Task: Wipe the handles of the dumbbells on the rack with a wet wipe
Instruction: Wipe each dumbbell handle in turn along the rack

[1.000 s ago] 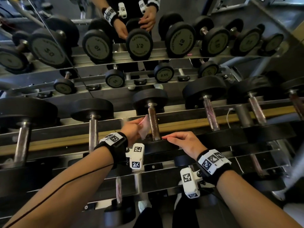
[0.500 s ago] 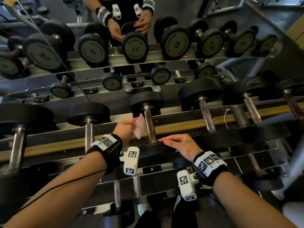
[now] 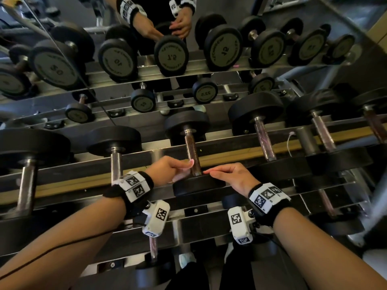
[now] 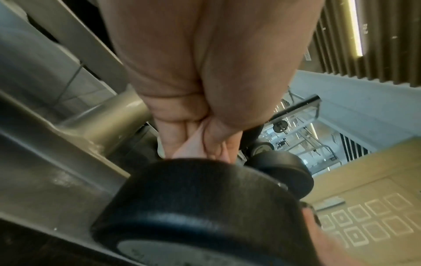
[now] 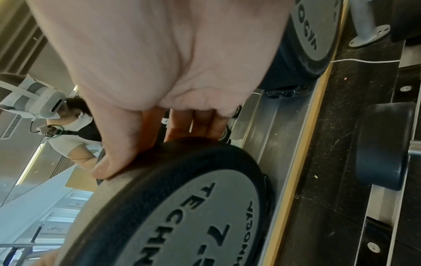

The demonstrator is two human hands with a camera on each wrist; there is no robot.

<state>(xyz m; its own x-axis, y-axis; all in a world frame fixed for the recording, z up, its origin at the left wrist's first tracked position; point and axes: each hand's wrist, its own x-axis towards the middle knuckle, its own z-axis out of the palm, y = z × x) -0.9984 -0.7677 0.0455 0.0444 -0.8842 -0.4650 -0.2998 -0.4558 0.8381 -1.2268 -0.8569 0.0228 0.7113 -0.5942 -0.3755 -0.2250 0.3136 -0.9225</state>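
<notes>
Item: dumbbell [image 3: 193, 155] on rack [image 3: 83, 176], middle row. Left hand [image 3: 167, 169] pinches the wet wipe [image 4: 193, 145] low against the handle [image 3: 192, 152]; right hand [image 3: 232, 176] rests relaxed on the near weight [image 3: 196, 184]. Risk: bunched wipe may skip the handle's far side; weight may roll. Change: wipe earlier stood fanned beside the handle, now tucked under fingers.

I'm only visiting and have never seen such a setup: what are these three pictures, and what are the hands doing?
No machine here: a person wears cameras. One picture looks down from the head; the other two look along each wrist. The left hand has its grip on a wet wipe, held against the handle of the 7.5 dumbbell on the rack. The right hand rests on that dumbbell's near black end. Above, a mirror reflects the rack and hands.
</notes>
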